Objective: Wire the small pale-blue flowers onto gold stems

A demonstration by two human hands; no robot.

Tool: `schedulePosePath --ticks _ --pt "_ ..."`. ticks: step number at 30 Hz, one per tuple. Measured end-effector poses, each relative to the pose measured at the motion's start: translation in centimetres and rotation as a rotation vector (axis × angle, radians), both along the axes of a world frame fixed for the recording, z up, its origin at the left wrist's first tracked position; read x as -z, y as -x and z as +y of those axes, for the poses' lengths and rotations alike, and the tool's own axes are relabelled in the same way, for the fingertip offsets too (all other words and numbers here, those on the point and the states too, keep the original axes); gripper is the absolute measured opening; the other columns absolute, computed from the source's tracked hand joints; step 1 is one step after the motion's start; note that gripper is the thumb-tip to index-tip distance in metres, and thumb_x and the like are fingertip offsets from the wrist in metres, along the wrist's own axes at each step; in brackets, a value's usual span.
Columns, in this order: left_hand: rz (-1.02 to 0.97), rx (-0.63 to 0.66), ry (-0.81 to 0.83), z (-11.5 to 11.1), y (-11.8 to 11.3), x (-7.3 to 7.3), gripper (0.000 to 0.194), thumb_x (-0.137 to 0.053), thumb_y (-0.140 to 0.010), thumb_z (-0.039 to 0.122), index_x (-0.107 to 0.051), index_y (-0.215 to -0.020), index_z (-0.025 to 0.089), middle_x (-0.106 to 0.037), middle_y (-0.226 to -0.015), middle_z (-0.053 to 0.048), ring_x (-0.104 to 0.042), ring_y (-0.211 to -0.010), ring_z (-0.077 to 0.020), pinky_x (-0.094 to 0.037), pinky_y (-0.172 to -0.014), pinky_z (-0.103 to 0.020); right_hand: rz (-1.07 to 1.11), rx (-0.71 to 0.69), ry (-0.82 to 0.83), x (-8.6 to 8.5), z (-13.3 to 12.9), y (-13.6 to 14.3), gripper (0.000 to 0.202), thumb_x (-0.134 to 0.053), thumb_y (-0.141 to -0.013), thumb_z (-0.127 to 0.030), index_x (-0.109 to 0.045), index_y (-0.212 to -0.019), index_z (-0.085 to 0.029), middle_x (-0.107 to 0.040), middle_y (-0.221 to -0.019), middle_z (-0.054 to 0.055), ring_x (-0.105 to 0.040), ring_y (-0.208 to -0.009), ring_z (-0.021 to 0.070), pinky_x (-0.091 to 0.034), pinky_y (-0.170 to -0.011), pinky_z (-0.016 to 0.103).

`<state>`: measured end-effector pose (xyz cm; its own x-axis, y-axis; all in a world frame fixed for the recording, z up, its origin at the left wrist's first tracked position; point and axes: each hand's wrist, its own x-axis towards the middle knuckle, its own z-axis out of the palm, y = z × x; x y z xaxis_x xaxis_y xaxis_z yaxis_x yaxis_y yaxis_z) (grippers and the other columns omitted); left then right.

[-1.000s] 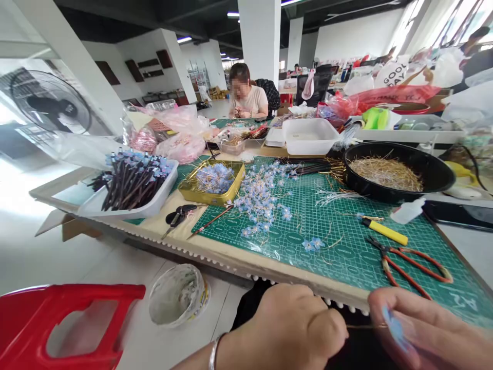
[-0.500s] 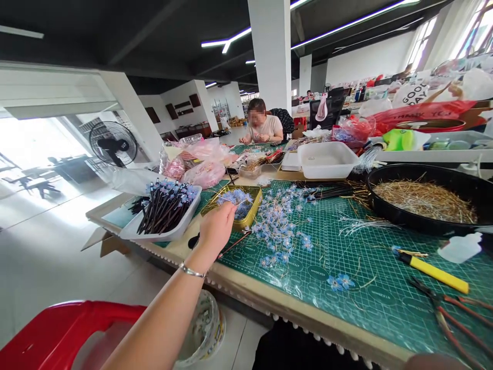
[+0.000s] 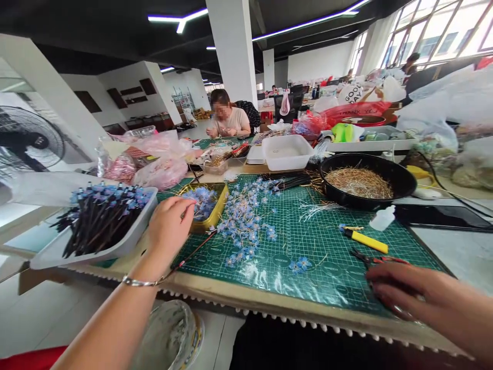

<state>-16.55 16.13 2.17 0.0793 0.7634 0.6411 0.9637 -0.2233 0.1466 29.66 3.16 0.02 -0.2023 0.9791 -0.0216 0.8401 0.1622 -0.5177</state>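
Observation:
My left hand (image 3: 171, 221) is at the near left side of a yellow tin (image 3: 210, 224) of blue flowers (image 3: 202, 200) on thin wires. Its thumb and fingertips are pinched together, and what they hold is too small to make out. At the right, my right hand (image 3: 404, 290) curls over the handles of the dark-tipped pliers (image 3: 362, 257), which lie on the green cutting mat (image 3: 327, 293). Most of the handles are hidden under the fingers. Many loose blue flowers (image 3: 246, 226) on gold wires are spread right of the tin, with a small cluster (image 3: 300, 264) nearer me.
At left, a white tray (image 3: 134, 239) holds dark stems with blue flowers. A black pan (image 3: 404, 180) of gold wire pieces, a small bottle (image 3: 382, 218) and a yellow-handled tool (image 3: 370, 241) are at right. A white bin (image 3: 304, 154) stands behind; a person (image 3: 231, 121) sits opposite.
The view has swung to the right. My right hand has come in over the pliers' handles. My left hand stays by the tin, now slightly toward its near left side.

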Motion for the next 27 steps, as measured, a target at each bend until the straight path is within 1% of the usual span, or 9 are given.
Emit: schedulePosePath --ticks 1,3,7,9,11,16,21,24,27 --pt "-0.019 0.041 0.018 -0.4 -0.8 -0.3 0.034 -0.045 -0.096 0.032 -0.075 -0.102 0.017 -0.073 -0.108 -0.013 -0.067 -0.102 -0.0287 -0.05 -0.096 -0.044 -0.032 0.006 0.034 -1.1 1.0 0.2 0.037 -0.046 -0.085 -0.05 -0.08 -0.092 -0.035 -0.082 -0.09 0.002 -0.078 -0.076 0.0272 -0.065 -0.065 0.035" --pt "-0.051 0.121 0.074 -1.2 -2.7 -0.7 0.031 -0.047 -0.096 0.031 -0.075 -0.103 0.02 -0.076 -0.105 -0.008 -0.069 -0.098 -0.0244 -0.052 -0.093 -0.037 -0.088 0.003 0.02 -2.6 3.2 0.6 0.041 -0.045 -0.085 -0.052 -0.078 -0.096 -0.031 -0.081 -0.094 0.004 -0.077 -0.082 0.0281 -0.064 -0.073 0.038" --pt "-0.11 0.231 0.232 -1.9 -6.6 -0.9 0.024 -0.054 -0.094 0.03 -0.077 -0.098 0.023 -0.08 -0.097 -0.002 -0.072 -0.087 -0.0204 -0.053 -0.083 -0.031 -0.165 -0.074 -0.001 -3.6 8.3 2.6 0.034 -0.049 -0.091 -0.04 -0.075 -0.105 -0.024 -0.079 -0.104 0.005 -0.074 -0.094 0.0274 -0.059 -0.086 0.042" --pt "-0.148 0.261 0.311 -1.8 -8.1 -0.8 0.02 -0.058 -0.092 0.029 -0.077 -0.095 0.023 -0.08 -0.091 0.0 -0.072 -0.079 -0.0191 -0.052 -0.074 -0.029 -0.208 -0.154 -0.002 -3.6 11.0 4.6 0.025 -0.053 -0.095 -0.031 -0.074 -0.105 -0.021 -0.077 -0.106 0.005 -0.072 -0.097 0.0236 -0.057 -0.091 0.043" --pt "-0.192 0.282 0.382 -1.7 -9.2 -0.8 0.018 -0.059 -0.09 0.027 -0.077 -0.092 0.024 -0.08 -0.086 0.002 -0.071 -0.072 -0.0176 -0.051 -0.067 -0.028 -0.253 -0.234 -0.017 -3.2 13.7 7.0 0.021 -0.058 -0.098 -0.033 -0.07 -0.107 -0.019 -0.074 -0.108 0.005 -0.07 -0.099 0.0205 -0.054 -0.094 0.044" --pt "-0.283 0.352 0.527 -1.6 -10.8 -0.2 0.018 -0.059 -0.09 0.024 -0.077 -0.093 0.024 -0.08 -0.085 0.003 -0.072 -0.071 -0.0154 -0.051 -0.065 -0.025 -0.37 -0.359 -0.064 -1.2 19.5 12.5 0.028 -0.062 -0.097 -0.036 -0.065 -0.119 -0.019 -0.065 -0.127 0.009 -0.063 -0.115 0.0248 -0.052 -0.099 0.05" --pt "-0.303 0.383 0.602 -1.9 -10.7 0.9 0.017 -0.06 -0.09 0.023 -0.077 -0.091 0.024 -0.08 -0.082 0.004 -0.071 -0.069 -0.0145 -0.052 -0.063 -0.025 -0.356 -0.397 0.044 0.0 21.9 15.0 0.031 -0.064 -0.096 -0.035 -0.064 -0.121 -0.018 -0.063 -0.129 0.01 -0.063 -0.113 0.0249 -0.054 -0.096 0.049" --pt "-0.283 0.374 0.595 -1.8 -10.5 1.2 0.016 -0.061 -0.09 0.022 -0.077 -0.09 0.023 -0.079 -0.08 0.003 -0.069 -0.066 -0.0155 -0.05 -0.059 -0.027 -0.254 -0.341 0.196 -0.5 22.0 14.7 0.029 -0.064 -0.096 -0.035 -0.065 -0.119 -0.018 -0.065 -0.125 0.009 -0.065 -0.107 0.0236 -0.056 -0.091 0.046" --pt "-0.244 0.378 0.538 -1.5 -11.1 1.1 0.017 -0.06 -0.091 0.02 -0.076 -0.093 0.021 -0.08 -0.088 -0.002 -0.072 -0.077 -0.0201 -0.054 -0.069 -0.033 -0.066 -0.258 0.395 -1.6 21.2 13.4 0.027 -0.063 -0.097 -0.037 -0.065 -0.114 -0.016 -0.068 -0.113 0.006 -0.068 -0.095 0.02 -0.059 -0.082 0.04"
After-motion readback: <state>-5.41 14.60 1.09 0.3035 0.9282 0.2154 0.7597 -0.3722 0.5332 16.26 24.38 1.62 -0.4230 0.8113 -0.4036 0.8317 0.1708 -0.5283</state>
